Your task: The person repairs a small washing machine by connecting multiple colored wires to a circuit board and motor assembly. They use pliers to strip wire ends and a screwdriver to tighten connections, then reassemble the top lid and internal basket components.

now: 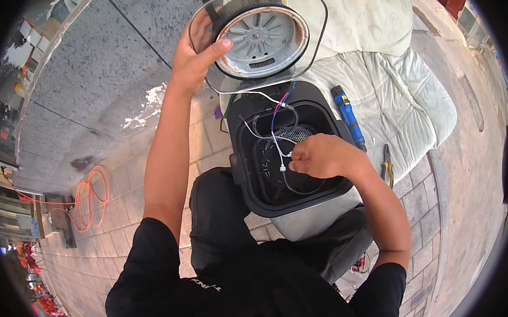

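Observation:
My left hand (197, 59) grips the edge of a raised lid (317, 25) with a clear rim, thumb on the near side. Set in the lid is a round metal plate (257, 37) with radial slots and rust-brown stains round its edge. Below it stands the black, rectangular open body (247, 195) of an appliance, between my knees. Over its cavity, my right hand (328, 156) has its fingers pinched on a wire with a white connector (282, 167) close by. Thin white, grey, red and blue wires (275, 117) run up toward the lid. The fingertips partly hide the held wire.
A blue power screwdriver (349, 116) lies right of the body on a pale quilted cloth (393, 96). Pliers (387, 167) with yellow-and-black handles rest near the cloth's edge. A coiled orange cord (92, 199) is on the paving at left, beside a grey stone slab (99, 61).

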The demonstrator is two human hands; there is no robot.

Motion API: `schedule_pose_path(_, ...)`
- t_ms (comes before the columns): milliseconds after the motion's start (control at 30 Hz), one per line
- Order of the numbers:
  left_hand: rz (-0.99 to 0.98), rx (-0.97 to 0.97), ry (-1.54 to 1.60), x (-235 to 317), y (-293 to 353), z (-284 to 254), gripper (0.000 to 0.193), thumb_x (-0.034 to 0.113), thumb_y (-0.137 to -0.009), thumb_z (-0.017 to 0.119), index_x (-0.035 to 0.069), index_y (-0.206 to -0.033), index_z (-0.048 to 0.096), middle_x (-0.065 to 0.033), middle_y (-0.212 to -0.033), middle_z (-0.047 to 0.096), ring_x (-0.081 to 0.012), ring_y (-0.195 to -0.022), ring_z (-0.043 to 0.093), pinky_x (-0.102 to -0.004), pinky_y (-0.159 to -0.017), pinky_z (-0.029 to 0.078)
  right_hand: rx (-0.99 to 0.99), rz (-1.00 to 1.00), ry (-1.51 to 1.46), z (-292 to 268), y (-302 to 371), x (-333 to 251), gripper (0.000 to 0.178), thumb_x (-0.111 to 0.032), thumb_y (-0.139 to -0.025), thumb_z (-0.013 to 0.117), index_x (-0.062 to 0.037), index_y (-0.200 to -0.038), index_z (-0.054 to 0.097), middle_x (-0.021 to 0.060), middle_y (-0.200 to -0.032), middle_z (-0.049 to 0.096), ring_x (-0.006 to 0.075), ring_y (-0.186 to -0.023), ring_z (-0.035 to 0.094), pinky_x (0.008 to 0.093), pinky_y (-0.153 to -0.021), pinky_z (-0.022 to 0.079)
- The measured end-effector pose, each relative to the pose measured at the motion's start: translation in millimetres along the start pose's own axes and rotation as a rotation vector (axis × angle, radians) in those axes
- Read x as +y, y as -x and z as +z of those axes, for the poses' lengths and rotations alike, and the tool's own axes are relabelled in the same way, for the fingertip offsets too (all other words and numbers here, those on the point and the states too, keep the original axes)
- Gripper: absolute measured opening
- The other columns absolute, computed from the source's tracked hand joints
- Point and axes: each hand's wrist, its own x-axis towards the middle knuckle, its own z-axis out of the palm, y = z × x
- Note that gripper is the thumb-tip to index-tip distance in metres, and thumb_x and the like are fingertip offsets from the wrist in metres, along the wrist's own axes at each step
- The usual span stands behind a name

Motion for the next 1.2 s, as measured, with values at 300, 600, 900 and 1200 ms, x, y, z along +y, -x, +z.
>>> schedule_pose_path(300, 0.139, -0.055, -0.062, 14, 42, 22, 0.104, 0.007, -0.083, 0.093, -0.003, -0.167, 0.032, -0.0221, -0.164, 0.048, -0.0349, -0.149, 0.051, -0.0475, -0.122, 0.046, 0.397, -0.02, -0.406, -3, 3, 30, 0.029, -0.027, -0.102, 0.071, -0.0013, -0.114, 0.079, 0.0154, -0.098, 0.081, 0.027, -0.089, 0.077, 0.0382, -0.083, 0.059)
schedule_pose_path(600, 0.187, 0.018, -0.113, 18, 78, 49, 0.098, 0.012, -0.085, 0.093, -0.002, -0.164, 0.038, -0.022, -0.156, 0.054, -0.033, -0.145, 0.056, -0.0472, -0.119, 0.051, 0.74, -0.094, -1.075, -20, -15, 17, 0.036, -0.025, -0.108, 0.068, 0.0062, -0.125, 0.072, 0.0079, -0.098, 0.075, 0.0132, -0.079, 0.07, 0.0283, -0.07, 0.057)
schedule_pose_path(900, 0.214, 0.208, -0.241, -20, 123, 51, 0.099, 0.016, -0.075, 0.101, -0.006, -0.156, 0.049, -0.0196, -0.156, 0.056, -0.0344, -0.146, 0.055, -0.0481, -0.125, 0.041, 0.98, -0.01, -0.794, -9, -30, 29, 0.033, -0.019, -0.105, 0.066, 0.0093, -0.12, 0.071, 0.0148, -0.097, 0.079, 0.0203, -0.08, 0.075, 0.0342, -0.074, 0.059)
schedule_pose_path(1200, 0.429, -0.001, -0.504, -24, 170, 51, 0.079, 0.032, -0.083, 0.097, 0.007, -0.148, 0.06, -0.0196, -0.147, 0.064, -0.043, -0.137, 0.063, -0.0559, -0.112, 0.051, 0.925, -0.147, -0.577, 19, 9, 33, 0.032, -0.006, -0.096, 0.071, 0.0075, -0.125, 0.072, 0.0078, -0.109, 0.078, 0.0142, -0.102, 0.069, 0.0298, -0.093, 0.055)
